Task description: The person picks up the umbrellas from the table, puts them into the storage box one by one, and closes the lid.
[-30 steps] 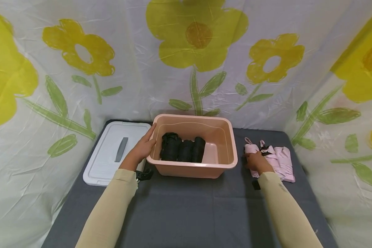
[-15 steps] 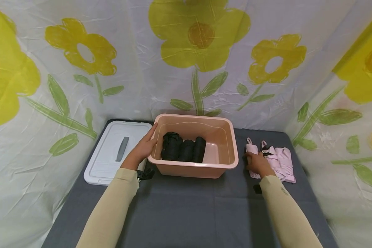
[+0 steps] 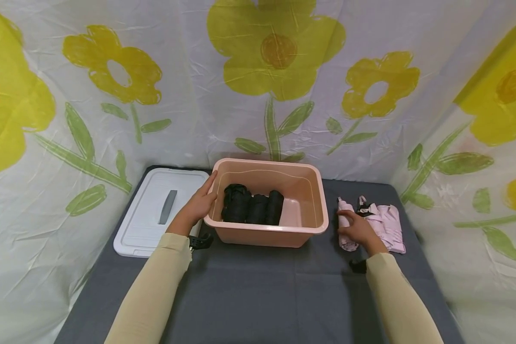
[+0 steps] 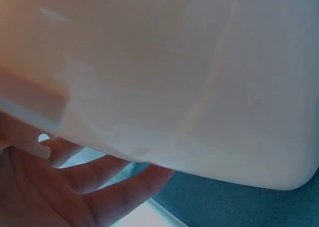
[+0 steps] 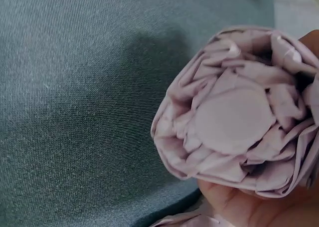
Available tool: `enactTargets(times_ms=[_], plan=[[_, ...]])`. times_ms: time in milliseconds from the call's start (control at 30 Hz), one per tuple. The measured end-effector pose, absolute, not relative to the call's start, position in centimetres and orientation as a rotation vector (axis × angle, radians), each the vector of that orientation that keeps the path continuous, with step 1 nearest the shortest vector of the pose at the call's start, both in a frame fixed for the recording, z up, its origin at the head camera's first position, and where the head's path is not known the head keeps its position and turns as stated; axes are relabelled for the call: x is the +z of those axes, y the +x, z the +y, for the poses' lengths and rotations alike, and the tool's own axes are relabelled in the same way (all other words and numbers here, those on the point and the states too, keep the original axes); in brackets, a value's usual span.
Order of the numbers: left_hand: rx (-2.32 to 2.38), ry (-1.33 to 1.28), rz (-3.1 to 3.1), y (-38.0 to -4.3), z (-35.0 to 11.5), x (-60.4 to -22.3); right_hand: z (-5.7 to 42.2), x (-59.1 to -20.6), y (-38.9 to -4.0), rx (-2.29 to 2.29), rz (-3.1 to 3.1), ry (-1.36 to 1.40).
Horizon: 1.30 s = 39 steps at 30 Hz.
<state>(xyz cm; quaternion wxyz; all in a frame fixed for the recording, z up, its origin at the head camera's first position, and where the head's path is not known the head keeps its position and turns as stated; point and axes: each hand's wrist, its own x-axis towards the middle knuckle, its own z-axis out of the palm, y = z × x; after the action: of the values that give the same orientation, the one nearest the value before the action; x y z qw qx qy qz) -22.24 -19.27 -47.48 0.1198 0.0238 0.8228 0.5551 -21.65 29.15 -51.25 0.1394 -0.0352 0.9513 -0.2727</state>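
Note:
A pink plastic bin [image 3: 262, 237] stands at the back centre of the table, with three rolled black umbrellas [image 3: 256, 209] side by side in its left half. My left hand [image 3: 199, 203] holds the bin's left rim, fingers along the outside and thumb over the edge. In the left wrist view, the fingers [image 4: 124, 194] reach behind the rim. At the right, my right hand [image 3: 360, 230] grips a rolled pink umbrella [image 3: 346, 206]. Its round end faces the right wrist camera, hiding most of the fingers. More folded pink umbrellas [image 3: 389, 224] lie just beyond the hand.
A white lid [image 3: 148, 227] with a grey handle lies left of the bin, partly behind the left forearm. Dark grey cloth [image 3: 262, 296] covers the table. A flower-printed curtain [image 3: 180, 119] hangs close behind the bin and along both sides.
My right hand has shifted slightly, and the pink umbrella in it has come apart from the others and tilted. My left hand has stayed on the bin's rim.

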Motion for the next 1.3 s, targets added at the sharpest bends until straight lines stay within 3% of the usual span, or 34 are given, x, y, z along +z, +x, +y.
enactTargets(times_ms=[433, 800, 1167, 1300], plan=[[1.631, 0.066, 2.4, -22.1, -19.3, -47.3, 29.2, -49.9, -20.9, -1.066, 2.646, -0.028], [1.619, 0.07, 2.411, -22.0, -19.3, -47.2, 28.4, -46.6, -20.2, -1.237, 2.584, -0.054], [1.613, 0.065, 2.373, -20.3, -18.6, -43.8, 25.9, -41.3, -18.8, -1.304, 2.578, -0.136], [1.621, 0.069, 2.362, -20.7, -18.8, -44.3, 26.3, -41.9, -19.5, -1.299, 2.594, -0.141]])
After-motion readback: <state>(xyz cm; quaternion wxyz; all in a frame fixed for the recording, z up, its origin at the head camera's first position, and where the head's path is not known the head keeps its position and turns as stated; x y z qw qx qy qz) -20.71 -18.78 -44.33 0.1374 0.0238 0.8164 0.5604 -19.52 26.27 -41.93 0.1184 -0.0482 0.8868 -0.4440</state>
